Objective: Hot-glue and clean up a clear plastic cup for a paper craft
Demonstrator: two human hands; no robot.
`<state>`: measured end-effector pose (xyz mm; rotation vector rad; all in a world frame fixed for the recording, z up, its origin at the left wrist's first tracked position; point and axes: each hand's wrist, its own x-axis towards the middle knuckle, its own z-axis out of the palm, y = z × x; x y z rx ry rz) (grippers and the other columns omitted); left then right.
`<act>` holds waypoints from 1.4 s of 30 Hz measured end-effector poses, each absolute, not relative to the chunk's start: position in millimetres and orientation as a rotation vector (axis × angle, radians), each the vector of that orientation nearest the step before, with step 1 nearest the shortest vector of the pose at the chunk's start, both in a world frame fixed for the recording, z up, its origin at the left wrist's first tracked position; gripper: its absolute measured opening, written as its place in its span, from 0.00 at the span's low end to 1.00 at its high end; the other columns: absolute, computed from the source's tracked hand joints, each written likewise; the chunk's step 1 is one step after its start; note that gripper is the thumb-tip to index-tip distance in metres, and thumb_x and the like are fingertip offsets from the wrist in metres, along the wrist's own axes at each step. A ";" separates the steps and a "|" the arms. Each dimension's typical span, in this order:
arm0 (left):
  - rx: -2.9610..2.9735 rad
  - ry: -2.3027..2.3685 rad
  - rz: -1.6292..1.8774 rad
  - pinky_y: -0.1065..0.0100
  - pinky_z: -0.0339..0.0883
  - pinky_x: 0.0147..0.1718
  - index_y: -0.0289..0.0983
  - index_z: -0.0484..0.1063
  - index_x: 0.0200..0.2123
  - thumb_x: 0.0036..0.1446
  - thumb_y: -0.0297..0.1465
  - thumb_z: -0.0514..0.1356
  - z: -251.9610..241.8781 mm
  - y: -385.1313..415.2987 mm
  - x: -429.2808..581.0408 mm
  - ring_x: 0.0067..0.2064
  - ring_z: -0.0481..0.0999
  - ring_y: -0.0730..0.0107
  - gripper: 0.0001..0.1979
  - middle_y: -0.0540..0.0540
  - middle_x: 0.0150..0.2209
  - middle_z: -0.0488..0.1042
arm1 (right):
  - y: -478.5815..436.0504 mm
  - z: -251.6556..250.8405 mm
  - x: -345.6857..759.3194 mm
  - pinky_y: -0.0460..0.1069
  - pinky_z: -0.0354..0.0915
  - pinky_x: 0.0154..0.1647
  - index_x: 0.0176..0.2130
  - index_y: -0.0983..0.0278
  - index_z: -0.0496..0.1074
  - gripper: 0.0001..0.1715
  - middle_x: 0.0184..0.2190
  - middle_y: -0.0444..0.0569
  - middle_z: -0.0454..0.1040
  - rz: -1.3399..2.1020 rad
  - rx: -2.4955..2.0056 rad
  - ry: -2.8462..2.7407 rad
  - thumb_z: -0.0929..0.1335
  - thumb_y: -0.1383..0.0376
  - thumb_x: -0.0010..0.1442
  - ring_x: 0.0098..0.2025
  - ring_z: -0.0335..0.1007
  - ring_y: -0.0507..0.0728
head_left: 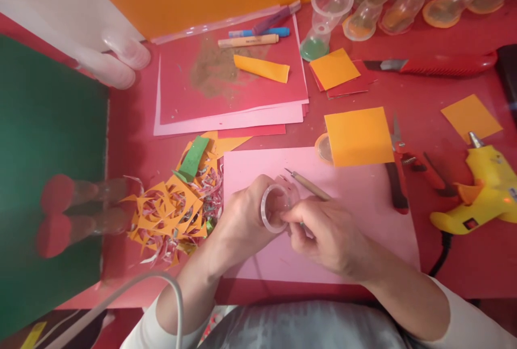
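Observation:
A small clear plastic cup (264, 210) is tilted with its round mouth toward me, over a pink sheet (363, 220). My left hand (238, 222) is wrapped round its left side. The fingers of my right hand (327, 233) are closed at the cup's right rim, with a fingertip just inside the mouth. Whether anything small is pinched there is hidden. A craft knife with a wooden handle (309, 185) lies just beyond the right hand, its tip pointing up and left.
Paper scraps (169, 209) heap on the left. A yellow glue gun (476, 193), red-handled pliers (398, 171) and a red utility knife (444, 64) lie on the right. Orange card (359, 136) is beyond the hands. Joined clear cups (321, 26) stand at the back.

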<state>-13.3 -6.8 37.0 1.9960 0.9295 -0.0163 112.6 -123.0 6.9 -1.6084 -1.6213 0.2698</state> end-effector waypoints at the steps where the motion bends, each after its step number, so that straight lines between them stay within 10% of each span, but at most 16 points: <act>1: 1.992 0.922 -0.011 0.77 0.61 0.20 0.40 0.64 0.31 0.44 0.28 0.62 36.5 -6.8 -13.6 0.21 0.71 0.77 0.10 0.56 0.22 0.74 | -123.2 6.7 113.1 0.47 0.66 0.23 0.35 0.61 0.69 0.11 0.19 0.40 0.73 0.272 -1.596 -1.627 0.63 0.75 0.59 0.17 0.69 0.51; 10: 1.978 0.949 0.043 0.76 0.64 0.21 0.41 0.64 0.30 0.42 0.29 0.63 36.9 -3.4 -14.9 0.21 0.72 0.76 0.11 0.57 0.22 0.75 | -122.6 10.8 120.9 0.52 0.73 0.46 0.45 0.62 0.70 0.11 0.28 0.41 0.79 0.762 -1.425 -1.489 0.61 0.71 0.67 0.28 0.76 0.52; 42: 2.431 1.104 0.145 0.70 0.69 0.28 0.39 0.68 0.35 0.56 0.34 0.60 34.7 -21.6 -8.5 0.29 0.83 0.61 0.06 0.46 0.27 0.81 | -126.1 -8.0 103.4 0.46 0.61 0.23 0.29 0.60 0.65 0.11 0.22 0.46 0.76 -0.158 -1.829 -1.575 0.63 0.73 0.61 0.29 0.79 0.56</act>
